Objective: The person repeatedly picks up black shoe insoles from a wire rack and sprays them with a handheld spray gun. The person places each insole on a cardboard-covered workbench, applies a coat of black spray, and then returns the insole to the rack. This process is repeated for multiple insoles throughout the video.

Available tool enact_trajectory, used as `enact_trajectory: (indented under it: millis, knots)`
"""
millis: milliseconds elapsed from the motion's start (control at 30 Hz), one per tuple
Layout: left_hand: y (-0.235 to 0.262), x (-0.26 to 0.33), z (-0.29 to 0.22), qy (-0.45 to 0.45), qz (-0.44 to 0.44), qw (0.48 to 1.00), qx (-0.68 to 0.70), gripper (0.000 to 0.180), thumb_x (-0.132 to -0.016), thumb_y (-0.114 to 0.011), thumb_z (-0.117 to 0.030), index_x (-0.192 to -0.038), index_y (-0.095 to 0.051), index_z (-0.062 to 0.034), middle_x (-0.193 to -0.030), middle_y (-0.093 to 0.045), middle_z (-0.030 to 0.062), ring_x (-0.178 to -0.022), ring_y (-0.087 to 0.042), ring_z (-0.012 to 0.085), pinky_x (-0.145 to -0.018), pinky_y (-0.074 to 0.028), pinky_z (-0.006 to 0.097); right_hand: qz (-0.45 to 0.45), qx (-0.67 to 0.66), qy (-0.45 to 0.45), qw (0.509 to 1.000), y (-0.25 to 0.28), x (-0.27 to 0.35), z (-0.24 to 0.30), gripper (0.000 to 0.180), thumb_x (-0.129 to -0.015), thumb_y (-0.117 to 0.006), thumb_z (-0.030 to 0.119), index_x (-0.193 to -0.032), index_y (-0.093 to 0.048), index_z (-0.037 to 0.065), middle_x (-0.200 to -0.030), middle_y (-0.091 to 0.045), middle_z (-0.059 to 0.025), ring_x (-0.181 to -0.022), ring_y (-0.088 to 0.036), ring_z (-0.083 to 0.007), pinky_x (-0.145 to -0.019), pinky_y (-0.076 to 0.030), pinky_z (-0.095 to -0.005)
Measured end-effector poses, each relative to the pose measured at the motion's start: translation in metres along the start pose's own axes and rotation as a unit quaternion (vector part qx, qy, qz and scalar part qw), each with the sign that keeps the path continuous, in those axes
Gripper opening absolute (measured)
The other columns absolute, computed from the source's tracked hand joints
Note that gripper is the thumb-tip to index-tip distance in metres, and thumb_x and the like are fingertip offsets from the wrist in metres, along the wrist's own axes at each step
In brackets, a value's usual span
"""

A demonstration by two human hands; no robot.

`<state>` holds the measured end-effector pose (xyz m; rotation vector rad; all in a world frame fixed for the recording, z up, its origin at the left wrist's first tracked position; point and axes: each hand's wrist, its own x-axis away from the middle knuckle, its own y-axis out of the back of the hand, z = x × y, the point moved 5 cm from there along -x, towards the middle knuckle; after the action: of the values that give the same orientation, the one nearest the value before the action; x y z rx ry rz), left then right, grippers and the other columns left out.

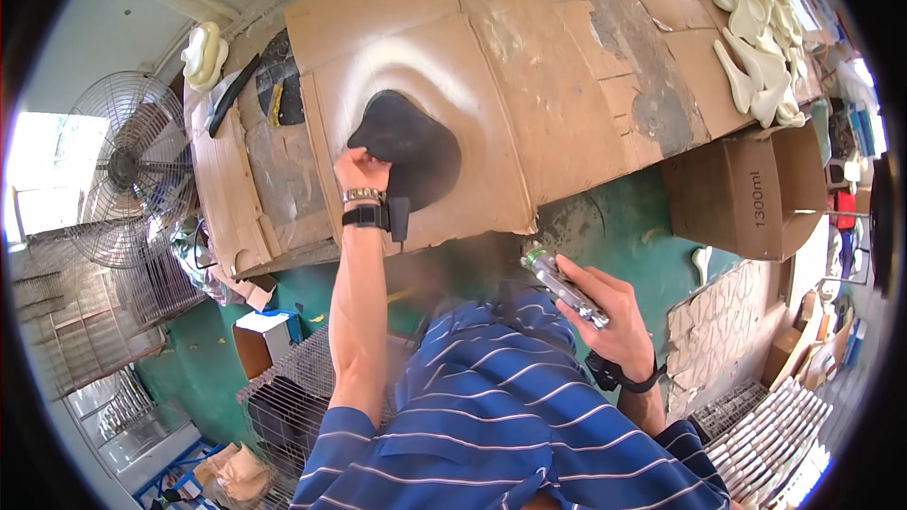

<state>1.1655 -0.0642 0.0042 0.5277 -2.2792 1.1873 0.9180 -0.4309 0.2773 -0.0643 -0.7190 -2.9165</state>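
The person's left hand [362,172] is narrowed to a pinch at the left edge of a black saddle-shaped sheet [395,127], thumb and fingertips close together; the exact grip beneath the edge is hidden. The right hand [614,312] wraps around a metal spray gun [562,285], or a tool much like one, its green-ringed front angled up toward the table edge, well apart from the sheet.

The sheet lies near the front of the worktable, on cardboard [548,132] marked by a pale overspray halo [406,57]. For an even coat, the gun would best travel at a steady height, in light overlapping passes that run past the outline. The left fingers should probably hold only the very rim, out of the spray's path, and the black wristband [367,216] is best lifted clear of the surface, since it hangs just beside it.

Farther out, a black curved strip [233,94] lies toward the table's left end, and cream saddle shells [756,76] pile at the right. A wire-caged fan [125,168] stands at the left; any draught from it could drift fine mist sideways.
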Motion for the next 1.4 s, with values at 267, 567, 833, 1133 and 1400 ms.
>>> enact_trajectory:
  millis: [267,567,833,1133,1400]
  knots:
    - [-0.099,0.003,-0.077,-0.094,0.06,0.991,0.079,0.034,-0.073,-0.051,-0.005,-0.102,-0.066,0.0014,-0.11,-0.071,0.0143,-0.106,-0.066,0.0349,-0.104,-0.048,0.054,0.024,-0.011,0.001,1.0,-0.01,-0.005,-0.005,0.063,-0.076,-0.075,-0.005,-0.137,-0.059,0.002,-0.1,-0.069,-0.0194,-0.085,-0.066,-0.0393,-0.074,-0.053,-0.0404]
    - [-0.072,0.072,-0.136,-0.154,0.078,0.977,0.125,0.047,-0.072,-0.052,-0.009,-0.116,-0.067,-0.0077,-0.12,-0.069,0.0111,-0.114,-0.064,0.0351,-0.1,-0.047,0.057,0.069,0.008,0.016,0.997,-0.023,-0.023,-0.006,0.057,-0.079,-0.076,-0.001,-0.134,-0.061,0.001,-0.101,-0.069,-0.021,-0.085,-0.066,-0.0403,-0.076,-0.053,-0.04]
    - [0.051,0.23,-0.131,-0.229,0.175,0.924,0.253,0.036,-0.076,-0.052,-0.013,-0.106,-0.07,-0.0024,-0.117,-0.072,0.014,-0.112,-0.065,0.0335,-0.105,-0.047,0.052,0.173,0.027,0.017,0.984,-0.06,-0.034,0.018,0.048,-0.079,-0.073,0.0,-0.127,-0.065,-0.003,-0.099,-0.071,-0.0215,-0.083,-0.069,-0.0327,-0.078,-0.053,-0.0362]
    - [0.224,0.462,-0.154,-0.499,0.071,0.786,0.358,0.058,-0.077,-0.047,-0.011,-0.132,-0.062,-0.0015,-0.132,-0.065,0.0169,-0.124,-0.059,0.0362,-0.111,-0.042,0.052,0.365,0.124,0.076,0.919,-0.164,-0.044,0.055,0.047,-0.084,-0.066,-0.001,-0.132,-0.063,-0.003,-0.085,-0.066,-0.0101,-0.075,-0.06,-0.0144,-0.071,-0.049,-0.0294]
    - [0.389,0.666,-0.184,-0.673,-0.213,0.604,0.369,0.06,-0.072,-0.052,-0.012,-0.131,-0.063,-0.007,-0.13,-0.066,0.012,-0.122,-0.061,0.0329,-0.11,-0.043,0.053,0.492,0.169,0.095,0.849,-0.289,0.007,0.17,0.044,-0.087,-0.068,0.007,-0.13,-0.066,0.0,-0.085,-0.059,0.0008,-0.074,-0.05,-0.009,-0.066,-0.043,-0.0264]
